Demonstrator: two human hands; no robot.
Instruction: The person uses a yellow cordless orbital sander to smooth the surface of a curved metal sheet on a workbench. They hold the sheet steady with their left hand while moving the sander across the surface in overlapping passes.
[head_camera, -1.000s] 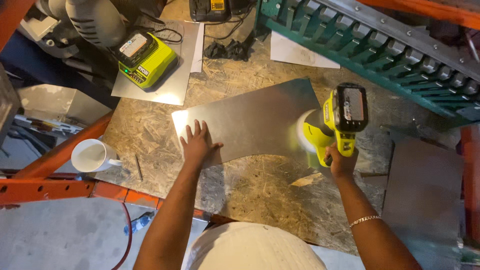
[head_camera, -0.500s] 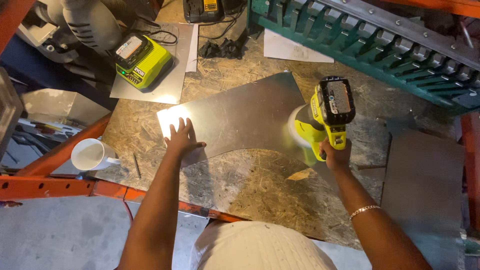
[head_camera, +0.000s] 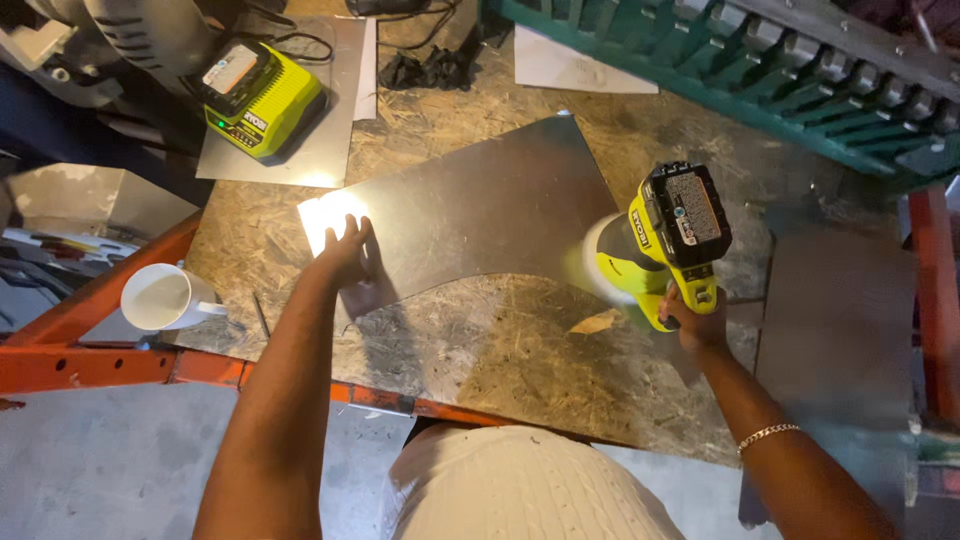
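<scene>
At nine o'clock, a white mug (head_camera: 160, 297) stands at the edge of the chipboard bench (head_camera: 520, 360), well apart from the work. Moving right, the left hand (head_camera: 345, 250) lies flat with fingers spread on the near-left corner of the metal sheet (head_camera: 480, 205), pressing it down and gripping nothing. The sheet lies flat across the middle of the bench, reaching toward twelve o'clock. It looks thin, light and springy, with a slick face and probably sharp edges, so a flat palm away from the cut edge seems the safest hold. At three o'clock, the right hand (head_camera: 692, 322) is wrapped tight round the handle of a yellow cordless power tool (head_camera: 660, 245), its head touching the sheet's right edge.
</scene>
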